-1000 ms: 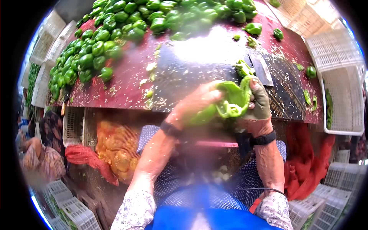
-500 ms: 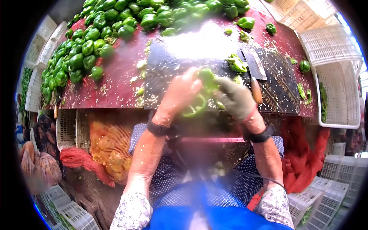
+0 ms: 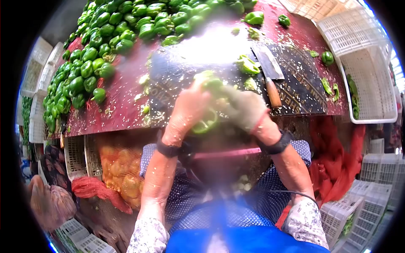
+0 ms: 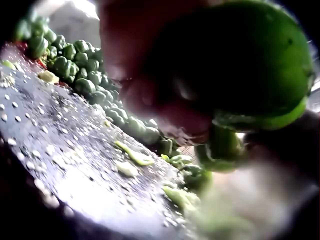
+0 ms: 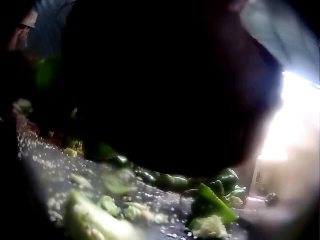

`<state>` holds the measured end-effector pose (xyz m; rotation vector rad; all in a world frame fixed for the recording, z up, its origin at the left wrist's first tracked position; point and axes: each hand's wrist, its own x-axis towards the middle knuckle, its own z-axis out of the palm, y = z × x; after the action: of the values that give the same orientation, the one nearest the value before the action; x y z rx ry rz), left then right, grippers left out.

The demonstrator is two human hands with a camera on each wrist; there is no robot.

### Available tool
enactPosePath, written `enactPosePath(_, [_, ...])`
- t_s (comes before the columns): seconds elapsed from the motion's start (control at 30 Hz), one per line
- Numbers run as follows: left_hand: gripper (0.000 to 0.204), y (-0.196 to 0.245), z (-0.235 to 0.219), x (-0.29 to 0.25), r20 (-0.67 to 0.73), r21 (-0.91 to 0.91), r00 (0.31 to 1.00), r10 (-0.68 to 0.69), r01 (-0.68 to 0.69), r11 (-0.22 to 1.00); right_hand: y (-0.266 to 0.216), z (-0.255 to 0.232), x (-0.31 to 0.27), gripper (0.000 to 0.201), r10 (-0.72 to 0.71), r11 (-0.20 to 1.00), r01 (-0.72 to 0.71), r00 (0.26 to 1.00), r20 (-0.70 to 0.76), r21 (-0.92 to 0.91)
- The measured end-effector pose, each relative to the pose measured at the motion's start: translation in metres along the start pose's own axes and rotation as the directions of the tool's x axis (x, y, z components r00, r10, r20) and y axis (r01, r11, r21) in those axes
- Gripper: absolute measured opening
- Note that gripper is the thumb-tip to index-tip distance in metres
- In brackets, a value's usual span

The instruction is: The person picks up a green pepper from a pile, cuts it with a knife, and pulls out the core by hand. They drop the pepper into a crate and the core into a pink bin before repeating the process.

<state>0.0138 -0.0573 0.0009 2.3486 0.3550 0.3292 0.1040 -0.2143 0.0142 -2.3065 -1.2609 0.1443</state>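
Observation:
My bare left hand (image 3: 187, 109) holds a piece of green bell pepper (image 3: 209, 82) over the near edge of the black board (image 3: 162, 80). The pepper's smooth skin (image 4: 285, 60) looms large in the left wrist view. Below the left fingers shows a pale green ring of cut pepper (image 3: 206, 122). My gloved right hand (image 3: 249, 109) is close beside the pepper, fingers bent toward it but blurred; I cannot tell whether they grip it. To the right lie a cut pepper piece (image 3: 248, 65) and a wooden-handled cleaver (image 3: 268, 67).
A large heap of whole peppers (image 3: 90, 67) covers the back left of the red table (image 3: 122, 97). White seeds and scraps are scattered about. A white crate (image 3: 371, 84) stands at the right. Under the table are an orange mesh sack (image 3: 122, 168) and red netting (image 3: 337, 160).
Both hands have moved left and forward with the pepper, over the board. The right hand has shifted off the cleaver's handle, which is now visible. The head view has also shifted.

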Motion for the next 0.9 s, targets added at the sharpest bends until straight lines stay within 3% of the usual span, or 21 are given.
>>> enactPosePath(0.03, [0.03, 0.002, 0.007, 0.001, 0.038, -0.012, 0.991, -0.127, 0.128, 0.992, 0.003, 0.01, 0.003, 0.016, 0.007, 0.987, 0.002, 0.999, 0.053, -0.158])
enactPosePath(0.07, [0.032, 0.003, 0.008, 0.0, 0.042, 0.02, 0.99, -0.136, 0.135, 0.991, 0.006, 0.019, 0.003, 0.011, -0.046, 0.988, 0.051, 0.998, 0.039, -0.144])
enactPosePath(0.1, [0.031, 0.002, 0.001, -0.002, 0.087, 0.029, 0.996, 0.026, -0.028, 0.999, 0.006, 0.018, 0.003, 0.01, -0.037, 0.994, 0.041, 0.998, 0.047, -0.103])
enactPosePath(0.2, [0.029, -0.013, -0.006, 0.003, -0.068, -0.133, 0.998, -0.002, -0.008, 0.991, -0.004, 0.013, 0.002, 0.009, -0.02, 1.0, 0.02, 0.996, 0.092, 0.003])
enactPosePath(0.27, [0.027, -0.038, -0.011, 0.012, -0.14, -0.195, 0.988, -0.062, 0.034, 0.98, 0.005, 0.028, -0.014, 0.01, -0.238, 0.97, 0.229, 0.964, 0.122, 0.083])
enactPosePath(0.3, [0.027, -0.038, -0.022, 0.015, -0.108, -0.457, 0.967, -0.23, 0.157, 0.875, 0.009, 0.032, -0.019, 0.011, -0.346, 0.935, 0.331, 0.93, 0.124, 0.126])
enactPosePath(0.33, [0.029, -0.027, -0.032, 0.01, -0.097, -0.511, 0.968, -0.23, 0.15, 0.847, 0.001, 0.013, -0.02, 0.018, -0.249, 0.968, 0.25, 0.945, 0.212, 0.022])
enactPosePath(0.37, [0.032, -0.026, -0.03, 0.008, -0.098, -0.502, 0.975, -0.198, 0.123, 0.856, 0.004, 0.006, -0.019, 0.029, -0.196, 0.98, 0.2, 0.972, 0.129, -0.018])
enactPosePath(0.43, [0.04, -0.023, -0.022, 0.005, -0.098, -0.498, 0.986, -0.134, 0.068, 0.864, -0.005, -0.013, -0.013, 0.042, -0.119, 0.988, 0.127, 0.989, -0.088, 0.087])
enactPosePath(0.47, [0.037, -0.021, -0.02, 0.005, -0.052, -0.588, 0.985, -0.163, 0.101, 0.802, -0.001, -0.011, -0.01, 0.049, -0.189, 0.976, 0.203, 0.969, -0.16, 0.076])
enactPosePath(0.57, [0.034, -0.013, -0.02, 0.001, 0.083, -0.775, 0.977, -0.199, 0.189, 0.603, 0.007, -0.007, -0.002, 0.053, -0.13, 0.991, 0.134, 0.985, -0.115, 0.024])
enactPosePath(0.6, [0.034, -0.011, -0.016, 0.0, -0.004, -0.761, 0.994, -0.111, 0.069, 0.645, 0.008, -0.005, 0.0, 0.048, -0.156, 0.988, 0.151, 0.97, -0.189, -0.041])
enactPosePath(0.63, [0.035, -0.006, -0.007, 0.001, -0.173, -0.674, 0.984, 0.034, -0.144, 0.724, 0.01, -0.006, 0.001, 0.045, -0.172, 0.983, 0.158, 0.967, -0.187, -0.09])
enactPosePath(0.67, [0.036, -0.004, 0.003, 0.004, -0.297, -0.545, 0.944, 0.147, -0.294, 0.785, 0.01, -0.007, 0.002, 0.042, -0.188, 0.977, 0.165, 0.966, -0.18, -0.134])
enactPosePath(0.73, [0.044, 0.0, 0.007, 0.008, -0.305, -0.306, 0.902, 0.306, -0.397, 0.865, 0.011, -0.007, 0.002, 0.036, -0.213, 0.973, 0.196, 0.964, -0.157, -0.119])
enactPosePath(0.77, [0.048, -0.001, 0.001, 0.009, -0.04, -0.47, 0.996, 0.077, -0.087, 0.878, 0.013, -0.006, 0.001, 0.034, -0.227, 0.974, 0.22, 0.964, -0.142, -0.061])
enactPosePath(0.8, [0.049, -0.004, -0.005, 0.009, 0.153, -0.663, 0.988, 0.024, 0.085, 0.744, 0.014, -0.007, 0.001, 0.032, -0.242, 0.97, 0.244, 0.962, -0.128, -0.003])
enactPosePath(0.83, [0.051, -0.008, -0.012, 0.009, 0.34, -0.766, 0.94, -0.031, 0.296, 0.571, 0.016, -0.013, 0.0, 0.031, -0.238, 0.942, 0.248, 0.969, -0.072, 0.227])
enactPosePath(0.87, [0.049, -0.017, -0.02, 0.008, 0.383, -0.899, 0.919, 0.095, 0.348, 0.266, 0.018, -0.023, -0.003, 0.031, -0.247, 0.868, 0.229, 0.969, -0.016, 0.441])
enactPosePath(0.9, [0.048, -0.027, -0.018, 0.01, 0.399, -0.899, 0.908, 0.127, 0.36, 0.247, 0.02, -0.024, -0.004, 0.031, -0.222, 0.804, 0.175, 0.975, 0.013, 0.568])
